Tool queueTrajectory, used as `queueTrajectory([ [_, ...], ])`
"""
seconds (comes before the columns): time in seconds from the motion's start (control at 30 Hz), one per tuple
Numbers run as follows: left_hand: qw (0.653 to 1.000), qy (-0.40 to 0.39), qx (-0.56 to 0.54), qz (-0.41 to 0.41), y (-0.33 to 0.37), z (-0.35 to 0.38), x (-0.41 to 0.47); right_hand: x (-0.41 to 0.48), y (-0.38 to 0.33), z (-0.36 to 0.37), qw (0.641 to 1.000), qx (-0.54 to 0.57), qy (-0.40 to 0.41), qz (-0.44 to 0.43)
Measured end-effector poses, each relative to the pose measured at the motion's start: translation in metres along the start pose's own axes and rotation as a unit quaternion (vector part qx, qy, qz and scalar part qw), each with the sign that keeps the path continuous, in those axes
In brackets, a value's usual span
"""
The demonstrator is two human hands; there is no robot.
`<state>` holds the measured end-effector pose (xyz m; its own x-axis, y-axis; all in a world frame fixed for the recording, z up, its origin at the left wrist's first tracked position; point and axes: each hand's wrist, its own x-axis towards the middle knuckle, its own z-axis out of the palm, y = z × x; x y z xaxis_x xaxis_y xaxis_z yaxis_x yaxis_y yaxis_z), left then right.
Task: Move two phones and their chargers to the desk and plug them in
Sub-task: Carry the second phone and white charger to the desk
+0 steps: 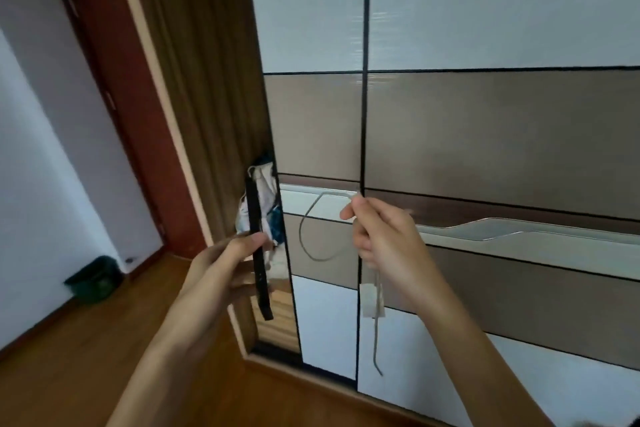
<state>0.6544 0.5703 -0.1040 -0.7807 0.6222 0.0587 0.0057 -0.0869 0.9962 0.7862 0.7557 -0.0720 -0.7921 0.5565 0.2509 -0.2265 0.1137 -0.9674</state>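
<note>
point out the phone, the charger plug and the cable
phone (254, 211): head view, upper part of its dark edge
charger plug (372, 300): head view, middle of the white block
cable (300, 230): head view, left side of the loop

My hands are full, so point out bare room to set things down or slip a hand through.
Bare floor lies between the bin and the wardrobe base. The open wardrobe gap is narrow and stuffed with cloth at hand height, where the left hand holds the phone. No desk shows.
</note>
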Motion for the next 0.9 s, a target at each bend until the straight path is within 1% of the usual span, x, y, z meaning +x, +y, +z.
queueTrajectory([
  [0.2, 0.995, 0.103, -0.001, -0.007, 0.001, -0.099, -0.021, 0.029, 0.018, 0.097, 0.994, 0.004, -0.104, 0.012],
  [0.33, 0.978, 0.208, -0.008, -0.015, -0.001, -0.153, -0.024, 0.053, 0.030, 0.154, 0.985, 0.016, -0.170, 0.019],
  [0.47, 0.960, 0.281, -0.002, -0.021, -0.001, -0.194, -0.020, 0.083, 0.047, 0.206, 0.974, 0.025, -0.222, 0.019],
  [0.57, 0.950, 0.310, 0.012, -0.019, 0.001, -0.220, -0.005, 0.113, 0.059, 0.246, 0.964, 0.044, -0.262, 0.016],
  [0.7, 0.939, 0.343, 0.037, 0.012, 0.011, -0.258, 0.025, 0.165, 0.069, 0.298, 0.953, 0.062, -0.297, 0.004],
  [0.9, 0.925, 0.380, 0.005, 0.023, 0.030, -0.321, 0.072, 0.239, 0.075, 0.376, 0.932, 0.077, -0.354, -0.008],
])
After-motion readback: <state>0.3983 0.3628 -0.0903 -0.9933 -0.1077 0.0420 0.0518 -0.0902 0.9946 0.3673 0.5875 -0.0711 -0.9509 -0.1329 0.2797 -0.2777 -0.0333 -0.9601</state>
